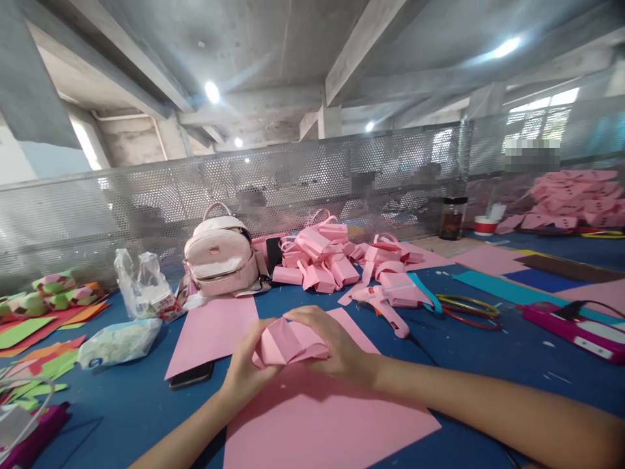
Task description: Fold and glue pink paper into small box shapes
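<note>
Left hand and right hand are curled partway, holding a folded pink paper piece between them; the right hand's fingers reach over its far edge. The piece is above a large pink sheet at the near middle of a blue counter. Farther left, a second pink sheet partly covers a dark phone. Farther right lies a pink glue gun. Beyond, a pale pink backpack stands left of a heap of pink paper shapes. Perforated metal panels rise at the far side.
</note>
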The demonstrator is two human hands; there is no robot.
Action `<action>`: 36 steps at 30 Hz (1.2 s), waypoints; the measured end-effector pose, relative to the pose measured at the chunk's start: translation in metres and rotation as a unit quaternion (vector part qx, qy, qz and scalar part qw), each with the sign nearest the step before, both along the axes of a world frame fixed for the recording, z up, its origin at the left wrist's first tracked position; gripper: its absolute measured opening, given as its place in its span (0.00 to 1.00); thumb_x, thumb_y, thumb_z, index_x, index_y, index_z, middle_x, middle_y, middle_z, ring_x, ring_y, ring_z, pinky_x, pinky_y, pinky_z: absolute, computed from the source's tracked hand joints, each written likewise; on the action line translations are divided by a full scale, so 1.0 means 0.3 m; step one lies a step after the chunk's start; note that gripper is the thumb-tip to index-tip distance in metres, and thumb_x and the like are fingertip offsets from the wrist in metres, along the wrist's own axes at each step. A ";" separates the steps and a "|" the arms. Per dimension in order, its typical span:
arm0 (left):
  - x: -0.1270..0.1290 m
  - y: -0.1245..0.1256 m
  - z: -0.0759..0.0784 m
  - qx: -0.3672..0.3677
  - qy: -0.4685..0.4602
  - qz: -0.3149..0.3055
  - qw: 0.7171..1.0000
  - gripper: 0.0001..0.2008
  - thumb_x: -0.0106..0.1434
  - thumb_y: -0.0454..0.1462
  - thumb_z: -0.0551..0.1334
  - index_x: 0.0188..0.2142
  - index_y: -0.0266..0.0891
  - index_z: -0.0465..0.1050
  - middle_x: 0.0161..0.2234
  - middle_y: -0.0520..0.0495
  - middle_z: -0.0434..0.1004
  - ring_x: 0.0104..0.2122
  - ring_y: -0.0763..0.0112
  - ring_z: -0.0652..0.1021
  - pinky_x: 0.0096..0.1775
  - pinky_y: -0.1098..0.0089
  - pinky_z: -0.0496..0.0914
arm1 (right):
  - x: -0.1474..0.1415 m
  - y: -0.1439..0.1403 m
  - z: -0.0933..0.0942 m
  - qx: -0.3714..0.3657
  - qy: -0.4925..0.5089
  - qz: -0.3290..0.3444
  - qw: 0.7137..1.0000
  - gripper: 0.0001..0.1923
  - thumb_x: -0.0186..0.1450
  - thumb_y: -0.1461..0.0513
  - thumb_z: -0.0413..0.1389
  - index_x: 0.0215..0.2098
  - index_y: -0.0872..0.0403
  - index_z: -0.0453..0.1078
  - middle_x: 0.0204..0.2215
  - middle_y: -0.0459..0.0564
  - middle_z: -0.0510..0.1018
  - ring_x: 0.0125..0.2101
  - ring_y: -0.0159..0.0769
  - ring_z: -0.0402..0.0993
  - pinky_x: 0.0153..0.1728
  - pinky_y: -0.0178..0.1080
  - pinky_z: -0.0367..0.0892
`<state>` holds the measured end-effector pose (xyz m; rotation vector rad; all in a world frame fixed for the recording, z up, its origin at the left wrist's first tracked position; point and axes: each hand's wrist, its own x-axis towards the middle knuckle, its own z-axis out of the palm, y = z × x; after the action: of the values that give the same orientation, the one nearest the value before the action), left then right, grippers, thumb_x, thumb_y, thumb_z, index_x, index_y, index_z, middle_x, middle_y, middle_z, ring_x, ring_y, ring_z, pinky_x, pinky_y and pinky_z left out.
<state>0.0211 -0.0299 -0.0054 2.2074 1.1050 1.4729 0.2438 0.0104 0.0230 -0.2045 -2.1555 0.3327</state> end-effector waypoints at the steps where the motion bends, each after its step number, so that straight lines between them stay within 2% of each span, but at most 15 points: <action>1: 0.002 -0.002 0.001 -0.001 0.002 -0.001 1.000 0.25 0.55 0.31 0.65 0.53 0.43 0.69 0.49 0.46 0.78 0.48 0.57 0.78 0.48 0.63 0.73 | -0.001 -0.003 0.010 0.003 -0.008 0.004 1.000 0.31 0.70 0.43 0.52 0.64 0.50 0.59 0.54 0.59 0.73 0.53 0.47 0.69 0.55 0.50 0.64; 7: 0.004 -0.011 0.006 -0.020 0.006 -0.002 1.000 0.27 0.54 0.29 0.64 0.54 0.43 0.68 0.47 0.47 0.78 0.44 0.60 0.78 0.46 0.65 0.72 | 0.001 -0.015 0.057 0.015 -0.044 -0.004 0.999 0.30 0.71 0.44 0.52 0.64 0.52 0.60 0.54 0.59 0.73 0.54 0.47 0.68 0.55 0.49 0.64; 12: 0.011 -0.013 -0.003 -0.047 0.009 -0.009 0.999 0.31 0.56 0.31 0.66 0.59 0.44 0.63 0.53 0.44 0.74 0.52 0.54 0.76 0.54 0.58 0.69 | 0.006 -0.014 0.074 0.008 -0.058 0.026 0.998 0.28 0.70 0.50 0.57 0.64 0.51 0.61 0.55 0.57 0.73 0.53 0.47 0.68 0.56 0.49 0.63; 15: 0.020 -0.011 -0.008 -0.067 0.006 -0.018 0.998 0.38 0.56 0.34 0.69 0.63 0.45 0.56 0.60 0.41 0.68 0.59 0.50 0.71 0.59 0.55 0.65 | 0.009 -0.014 0.082 -0.049 -0.057 0.021 0.997 0.28 0.68 0.52 0.60 0.63 0.50 0.64 0.53 0.56 0.74 0.52 0.47 0.68 0.55 0.49 0.64; 18: 0.026 -0.003 -0.010 -0.085 -0.009 -0.022 0.996 0.43 0.56 0.37 0.70 0.66 0.45 0.50 0.65 0.39 0.60 0.65 0.48 0.64 0.63 0.52 0.60 | 0.011 -0.006 0.084 -0.145 -0.003 0.008 0.989 0.28 0.63 0.51 0.64 0.59 0.50 0.68 0.53 0.55 0.73 0.54 0.48 0.68 0.57 0.50 0.64; 21: 0.027 0.006 -0.006 -0.102 -0.030 -0.020 0.994 0.41 0.57 0.36 0.69 0.65 0.46 0.52 0.65 0.40 0.60 0.64 0.50 0.64 0.63 0.54 0.60 | 0.013 0.009 0.075 -0.236 0.053 -0.023 0.970 0.27 0.63 0.52 0.64 0.58 0.48 0.69 0.56 0.54 0.72 0.55 0.48 0.68 0.58 0.51 0.64; 24: 0.026 0.013 -0.002 -0.103 -0.047 -0.012 0.993 0.35 0.59 0.36 0.68 0.62 0.46 0.57 0.61 0.42 0.64 0.61 0.53 0.67 0.60 0.57 0.63 | 0.013 0.023 0.061 -0.289 0.072 -0.049 0.953 0.24 0.67 0.52 0.59 0.59 0.48 0.68 0.57 0.54 0.71 0.55 0.47 0.69 0.58 0.51 0.65; 30: 0.018 0.021 -0.001 -0.090 -0.069 0.006 0.994 0.31 0.62 0.38 0.67 0.63 0.47 0.59 0.62 0.43 0.65 0.62 0.53 0.67 0.59 0.59 0.63 | 0.010 0.039 0.036 -0.359 0.091 -0.064 0.927 0.24 0.65 0.50 0.60 0.57 0.49 0.68 0.59 0.54 0.72 0.61 0.49 0.65 0.62 0.51 0.61; 36: 0.004 0.025 0.008 -0.089 -0.064 -0.003 0.994 0.29 0.65 0.39 0.66 0.63 0.49 0.62 0.64 0.43 0.65 0.64 0.51 0.64 0.58 0.59 0.63 | 0.007 0.055 0.020 -0.391 0.091 -0.080 0.912 0.28 0.63 0.48 0.61 0.57 0.49 0.68 0.59 0.54 0.72 0.62 0.51 0.64 0.62 0.52 0.59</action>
<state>0.0224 -0.0225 -0.0032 1.9674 1.1395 1.4314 0.2458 0.0271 0.0291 -0.7651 -1.7042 1.0667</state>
